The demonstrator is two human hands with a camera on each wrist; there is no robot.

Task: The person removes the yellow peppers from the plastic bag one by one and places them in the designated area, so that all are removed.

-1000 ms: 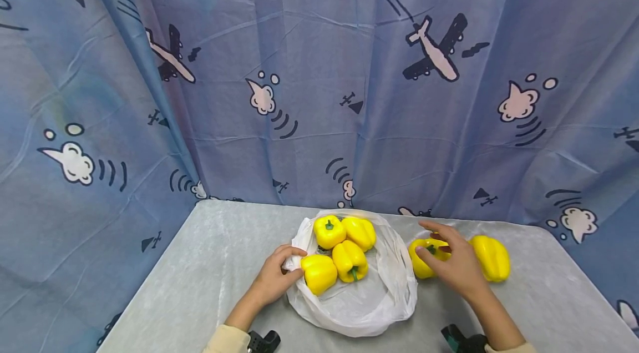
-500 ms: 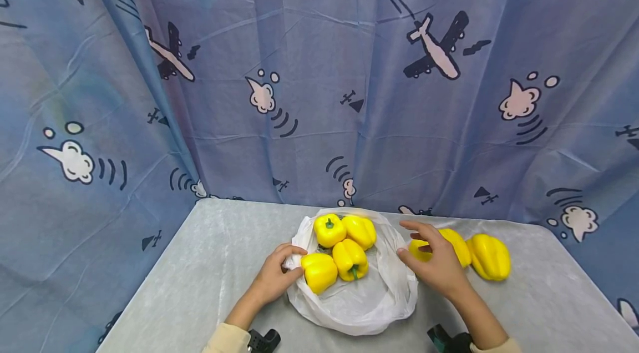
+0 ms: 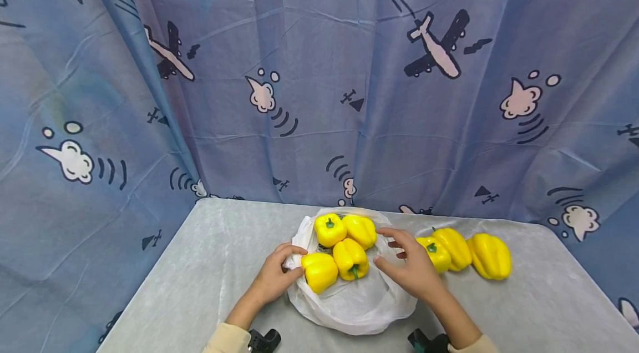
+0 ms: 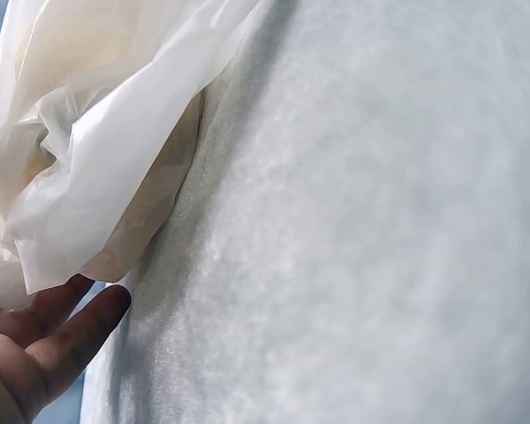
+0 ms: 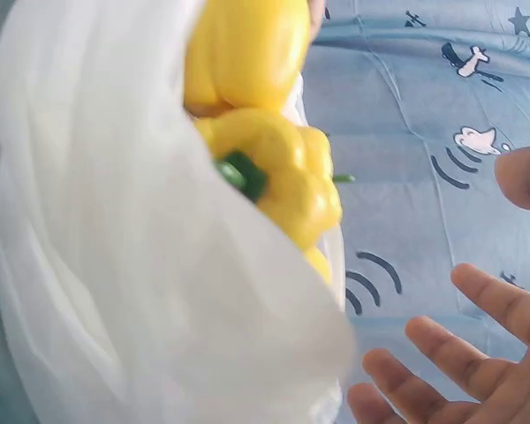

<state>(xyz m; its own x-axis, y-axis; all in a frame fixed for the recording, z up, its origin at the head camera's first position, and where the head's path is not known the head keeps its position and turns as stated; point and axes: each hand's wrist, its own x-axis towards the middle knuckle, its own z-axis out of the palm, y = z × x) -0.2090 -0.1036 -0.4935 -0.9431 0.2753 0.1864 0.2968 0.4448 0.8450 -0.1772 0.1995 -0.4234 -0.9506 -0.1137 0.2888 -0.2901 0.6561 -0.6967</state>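
Note:
A white plastic bag [image 3: 366, 308] stands with its mouth spread, holding several yellow bell peppers [image 3: 350, 260]. At its left rim my left hand [image 3: 274, 275] grips the plastic, thumb close beside the nearest bell pepper [image 3: 319, 272]. The left wrist view has two fingers [image 4: 81, 331] under the folded plastic [image 4: 88, 203]; the thumb is hidden there. Over the bag's right side hovers my right hand [image 3: 411, 270], fingers spread and holding nothing. In the right wrist view its fingertips [image 5: 424, 331] are apart from the peppers [image 5: 287, 177].
Right of the bag, three more yellow bell peppers [image 3: 491, 256] lie in a row on the grey-covered table [image 3: 239, 231]. A blue curtain [image 3: 309, 92] printed with planes hangs behind the table. Dark wrist devices [image 3: 264, 340] show at the lower edge.
My right hand has moved left, from over the loose peppers to over the bag's right side, uncovering the loose peppers. The left hand and the bag stay put.

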